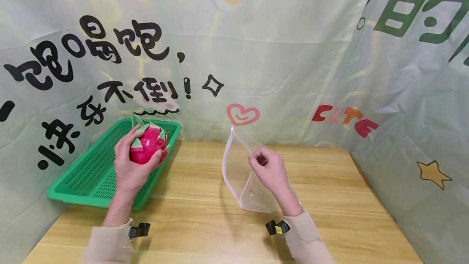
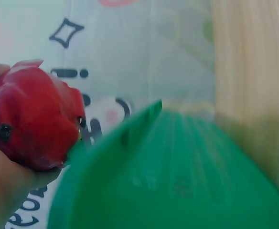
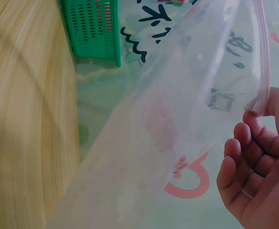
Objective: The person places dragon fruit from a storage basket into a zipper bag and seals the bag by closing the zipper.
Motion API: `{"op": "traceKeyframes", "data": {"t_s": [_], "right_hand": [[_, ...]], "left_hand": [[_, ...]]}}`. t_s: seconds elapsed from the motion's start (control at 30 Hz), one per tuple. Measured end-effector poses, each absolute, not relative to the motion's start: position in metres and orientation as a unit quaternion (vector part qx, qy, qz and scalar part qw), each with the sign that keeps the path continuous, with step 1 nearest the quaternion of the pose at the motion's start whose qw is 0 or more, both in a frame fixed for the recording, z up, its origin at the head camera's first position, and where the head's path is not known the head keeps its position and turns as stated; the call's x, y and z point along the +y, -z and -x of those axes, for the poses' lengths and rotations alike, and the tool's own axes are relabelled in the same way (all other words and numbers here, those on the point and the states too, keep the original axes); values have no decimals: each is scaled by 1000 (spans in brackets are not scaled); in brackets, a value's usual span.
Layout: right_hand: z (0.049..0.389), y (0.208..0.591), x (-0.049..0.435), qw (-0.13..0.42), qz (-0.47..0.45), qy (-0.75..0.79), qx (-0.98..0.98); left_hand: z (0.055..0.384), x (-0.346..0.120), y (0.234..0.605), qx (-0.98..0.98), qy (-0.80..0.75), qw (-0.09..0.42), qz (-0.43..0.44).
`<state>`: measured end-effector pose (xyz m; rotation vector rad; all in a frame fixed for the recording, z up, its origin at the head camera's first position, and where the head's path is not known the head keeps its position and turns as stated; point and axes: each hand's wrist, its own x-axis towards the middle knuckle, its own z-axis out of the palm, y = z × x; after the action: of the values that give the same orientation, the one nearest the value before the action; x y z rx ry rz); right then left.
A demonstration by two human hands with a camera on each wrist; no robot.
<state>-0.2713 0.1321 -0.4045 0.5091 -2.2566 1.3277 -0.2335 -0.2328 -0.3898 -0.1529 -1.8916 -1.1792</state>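
A pink dragon fruit with green-tipped scales (image 1: 148,144) is gripped by my left hand (image 1: 130,166), held up over the green basket. In the left wrist view the red fruit (image 2: 37,117) shows its skin with dark spots, thumb below and a finger above it. My right hand (image 1: 269,170) pinches the edge of a clear plastic zip bag (image 1: 238,166) between thumb and forefinger. The bag hangs above the table, its pink-rimmed mouth spread apart and facing left. In the right wrist view the thin film (image 3: 144,143) stretches away from the pinching fingers (image 3: 232,152).
The green perforated basket (image 1: 91,158) stands at the table's left. Beneath both hands lies the wood-grain table (image 1: 190,231). A printed cloth (image 1: 278,72) with lettering and drawings hangs behind and on both sides. Black wrist cameras (image 1: 139,230) sit on both cuffs.
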Motion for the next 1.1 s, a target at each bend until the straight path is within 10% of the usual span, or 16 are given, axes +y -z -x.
{"op": "traceKeyframes", "data": {"t_s": [1.1], "right_hand": [[271, 409, 124, 247, -204, -471, -822]], "left_hand": [[254, -109, 402, -607, 644, 448, 129]]}}
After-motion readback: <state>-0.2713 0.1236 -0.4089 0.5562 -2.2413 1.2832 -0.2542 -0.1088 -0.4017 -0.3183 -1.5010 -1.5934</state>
